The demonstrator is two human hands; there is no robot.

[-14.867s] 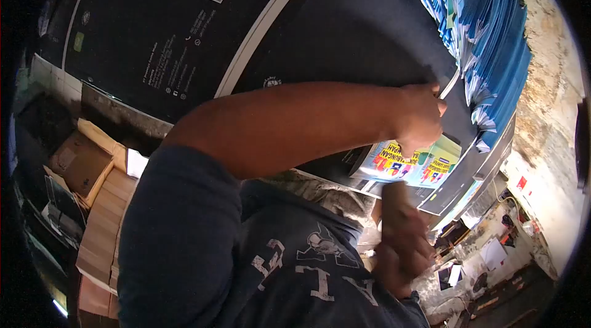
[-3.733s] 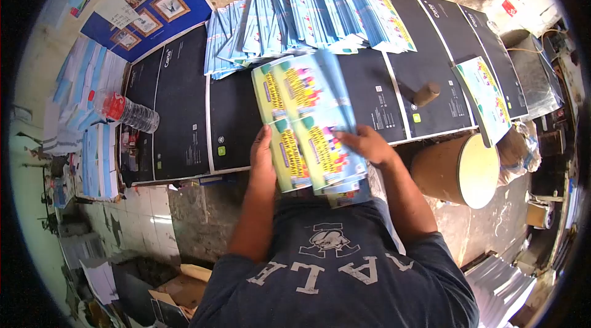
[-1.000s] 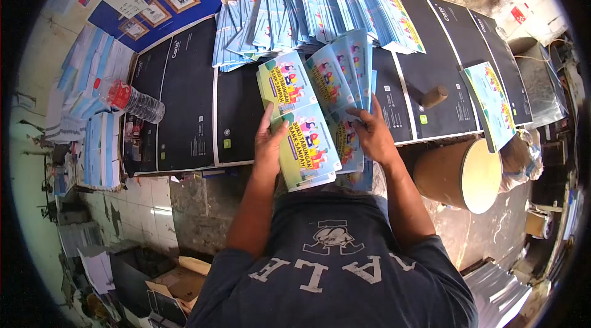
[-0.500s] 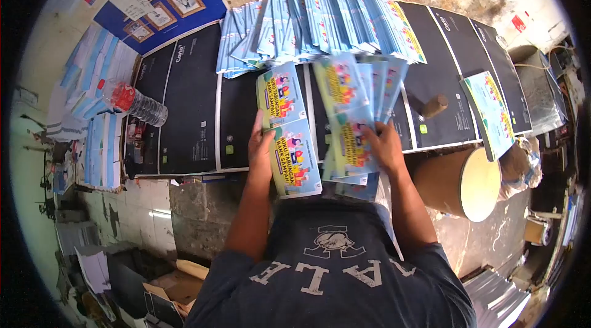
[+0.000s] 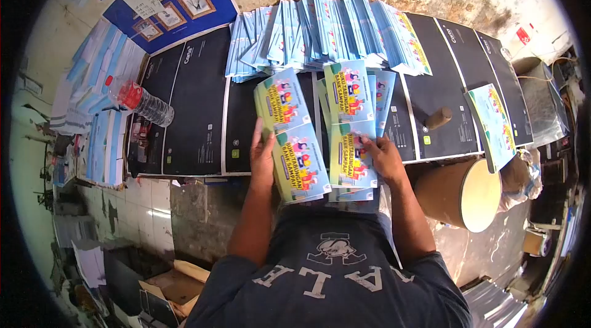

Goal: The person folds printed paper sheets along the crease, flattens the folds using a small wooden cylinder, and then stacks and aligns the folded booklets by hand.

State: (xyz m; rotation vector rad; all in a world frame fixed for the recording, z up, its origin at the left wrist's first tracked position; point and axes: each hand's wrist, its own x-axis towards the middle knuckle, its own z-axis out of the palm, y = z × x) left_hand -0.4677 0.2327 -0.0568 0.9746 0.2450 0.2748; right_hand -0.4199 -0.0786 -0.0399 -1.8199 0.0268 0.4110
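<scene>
Printed booklet covers [image 5: 301,161], two designs to a sheet, lie along my left hand [image 5: 263,154]. Its thumb rests on their face and its fingers wrap the left edge. My right hand [image 5: 386,160] pinches a second bunch of booklet covers [image 5: 352,112] by the right side, thumb on top. Behind that bunch, more covers fan out to the right and below. Both bunches are held side by side above the front of the table, a narrow gap between their upper parts. Beyond them stands a long row of overlapping booklets [image 5: 332,29].
The table [image 5: 197,106] has a black covering with white seams. On it are a plastic bottle [image 5: 151,106], a wooden peg-like piece [image 5: 438,118] and another cover stack [image 5: 492,121]. Paper piles [image 5: 104,146] stand left; a round drum [image 5: 477,195] sits right, below the edge.
The covers in my right hand were blurred and tilted; now they are sharp and straighter, with less fanning at the right. The left bunch has shifted slightly right, its sheets a little more spread.
</scene>
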